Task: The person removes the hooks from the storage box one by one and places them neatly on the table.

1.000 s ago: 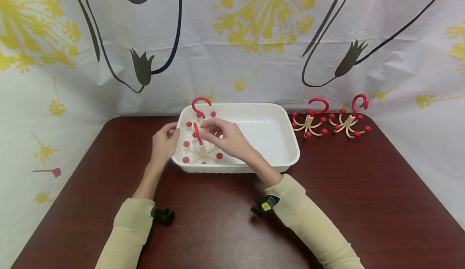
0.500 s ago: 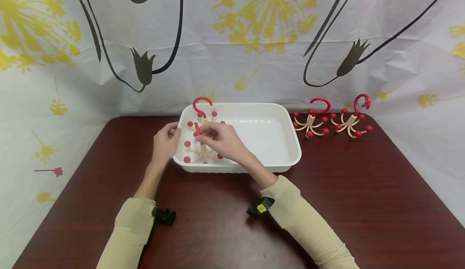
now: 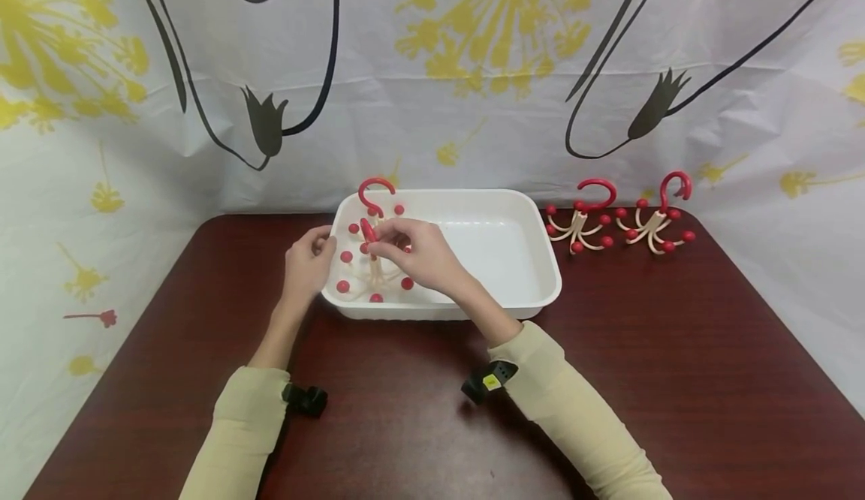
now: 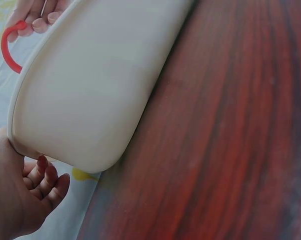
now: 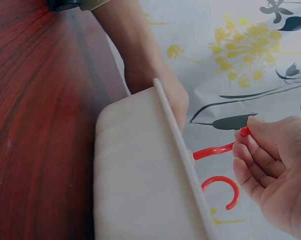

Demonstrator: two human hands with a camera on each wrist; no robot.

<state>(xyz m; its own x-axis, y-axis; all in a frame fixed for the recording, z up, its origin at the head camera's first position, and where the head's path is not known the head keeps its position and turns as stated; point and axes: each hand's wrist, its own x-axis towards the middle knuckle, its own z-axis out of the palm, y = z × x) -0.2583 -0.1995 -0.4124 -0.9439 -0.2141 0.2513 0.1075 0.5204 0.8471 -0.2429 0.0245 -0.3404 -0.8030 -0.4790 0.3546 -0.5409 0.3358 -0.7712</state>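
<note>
A white plastic tray (image 3: 493,260) stands on the table. My left hand (image 3: 307,263) grips its left rim, and the left wrist view shows the fingers curled below the rim. My right hand (image 3: 426,258) pinches the red hook (image 5: 215,150) of a multi-arm hanger (image 3: 376,272) over the tray's left part. This hanger has cream arms tipped with red balls, and the hand covers part of it. Just behind it in the tray is another such hanger, its red hook (image 3: 363,198) above the back rim.
Two similar hangers, one (image 3: 577,226) close to the tray's right side and another (image 3: 654,224) farther right, stand on the dark red wooden table (image 3: 392,425). A patterned white cloth (image 3: 473,140) hangs behind the table.
The right hand has taken hold of the front hanger's hook. That hanger has shifted slightly up and its hook has turned. The left hand stays on the rim.
</note>
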